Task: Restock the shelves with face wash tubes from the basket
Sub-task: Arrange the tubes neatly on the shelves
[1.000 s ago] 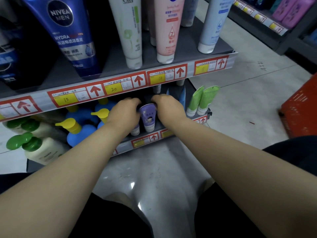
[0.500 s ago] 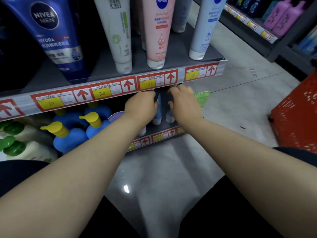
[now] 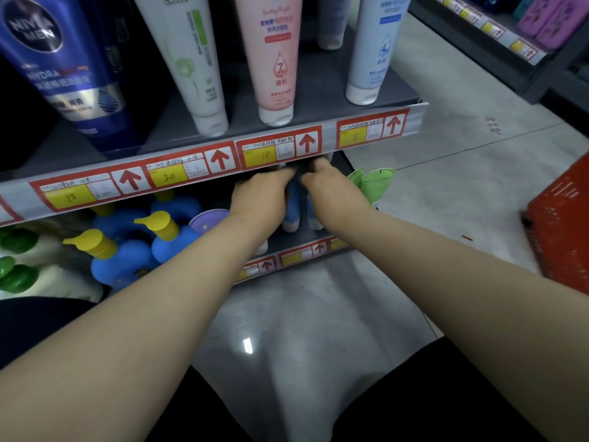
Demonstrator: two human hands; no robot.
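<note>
On the lower shelf, tubes stand right of pump bottles; basket farther right.

- Upper shelf: mid grey board.
- Price strip: white labels framed in red, with yellow patches and red up-arrows.
- Navy tube: deep blue with a silver band and a dark round logo lettered in white.
- White tube: green stripe and a green flower motif.
- Pink tube: red band, red drop outline, white cap.
- Pale tube: whitish blue with blue print and a white cap.
- Pump bottles: bright blue with yellow pumps.
- Cream bottles: green caps.
- Blue tubes: white caps.
- Green tubes: light green.
- Basket: red-orange.
- Floor: pale grey.
</note>
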